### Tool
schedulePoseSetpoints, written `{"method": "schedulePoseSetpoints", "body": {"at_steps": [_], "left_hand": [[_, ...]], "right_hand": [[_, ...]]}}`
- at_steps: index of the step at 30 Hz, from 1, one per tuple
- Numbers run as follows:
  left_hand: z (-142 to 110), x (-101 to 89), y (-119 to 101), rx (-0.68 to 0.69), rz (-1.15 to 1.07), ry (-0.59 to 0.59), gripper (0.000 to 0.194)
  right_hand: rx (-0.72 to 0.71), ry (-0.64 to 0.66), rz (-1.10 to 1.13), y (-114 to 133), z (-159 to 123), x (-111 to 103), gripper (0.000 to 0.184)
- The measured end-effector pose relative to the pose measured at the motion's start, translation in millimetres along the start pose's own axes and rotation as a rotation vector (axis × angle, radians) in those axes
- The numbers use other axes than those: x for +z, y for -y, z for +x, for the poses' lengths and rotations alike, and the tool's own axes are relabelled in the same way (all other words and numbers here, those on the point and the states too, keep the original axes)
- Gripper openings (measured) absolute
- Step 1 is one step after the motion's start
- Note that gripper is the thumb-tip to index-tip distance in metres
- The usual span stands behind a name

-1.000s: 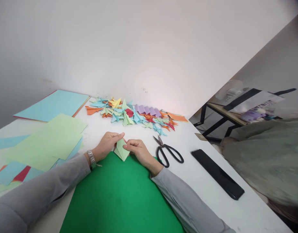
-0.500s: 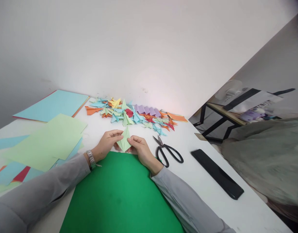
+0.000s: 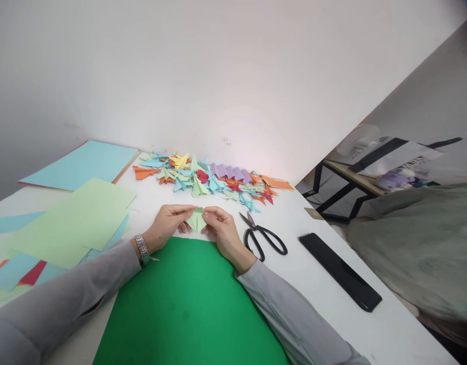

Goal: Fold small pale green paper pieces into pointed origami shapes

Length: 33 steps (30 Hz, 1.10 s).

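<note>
Paper point(image 3: 197, 221), pale green, folded, creased, is pinched by left hand point(image 3: 165, 226) and right hand point(image 3: 226, 232); black-handled metal scissors point(image 3: 255, 228) are laid nearby.

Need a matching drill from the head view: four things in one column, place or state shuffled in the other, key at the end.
Things
1. folded light-green paper
2. scissors
3. large light-blue sheet
4. long black object

Place or state
A. lying flat at the back left of the table
B. lying to the right of the scissors
C. held between the left hand and the right hand
D. lying partly open

Pairs: 1-C, 2-D, 3-A, 4-B
</note>
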<state>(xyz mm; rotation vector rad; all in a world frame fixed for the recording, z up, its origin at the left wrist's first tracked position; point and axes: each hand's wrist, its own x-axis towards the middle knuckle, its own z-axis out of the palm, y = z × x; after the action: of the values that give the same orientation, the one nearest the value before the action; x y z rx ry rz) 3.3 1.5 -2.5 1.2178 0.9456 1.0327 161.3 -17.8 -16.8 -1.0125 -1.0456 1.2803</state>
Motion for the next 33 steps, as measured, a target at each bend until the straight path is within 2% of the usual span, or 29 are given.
{"method": "schedulePoseSetpoints", "body": {"at_steps": [3, 8, 11, 16, 20, 26, 31, 33], "left_hand": [[-1.6, 1.2, -3.6, -0.017, -0.022, 0.019, 0.025], [-5.0, 4.0, -7.3, 0.066, 0.115, 0.03, 0.021], [-6.0, 5.1, -7.3, 0.067, 0.142, 0.013, 0.026], [-5.8, 5.7, -6.2, 0.031, 0.135, -0.022, 0.035], [-3.8, 4.4, -2.9, 0.066, 0.118, -0.034, 0.036], [-3.7, 2.1, -1.4, 0.088, 0.086, 0.019, 0.052], [-2.7, 1.7, -1.0, 0.091, 0.081, 0.013, 0.041], [-1.9, 1.7, -0.6, 0.086, 0.052, -0.013, 0.044]], "right_hand": [[0.018, 0.019, 0.043, -0.3, -0.2, -0.6, 0.011], [0.003, -0.004, 0.012, -0.5, -0.5, 0.1, 0.019], [-0.008, -0.003, -0.014, -0.8, -0.3, 0.7, 0.028], [0.023, 0.023, -0.103, -0.1, -1.7, 2.0, 0.027], [0.026, 0.047, -0.139, 1.9, -3.6, 2.9, 0.03], [0.0, 0.034, -0.12, 3.7, -4.5, 3.9, 0.03], [0.022, 0.059, -0.155, 3.6, -5.3, 4.0, 0.029], [0.05, 0.078, -0.179, 3.7, -6.1, 3.8, 0.031]]}}
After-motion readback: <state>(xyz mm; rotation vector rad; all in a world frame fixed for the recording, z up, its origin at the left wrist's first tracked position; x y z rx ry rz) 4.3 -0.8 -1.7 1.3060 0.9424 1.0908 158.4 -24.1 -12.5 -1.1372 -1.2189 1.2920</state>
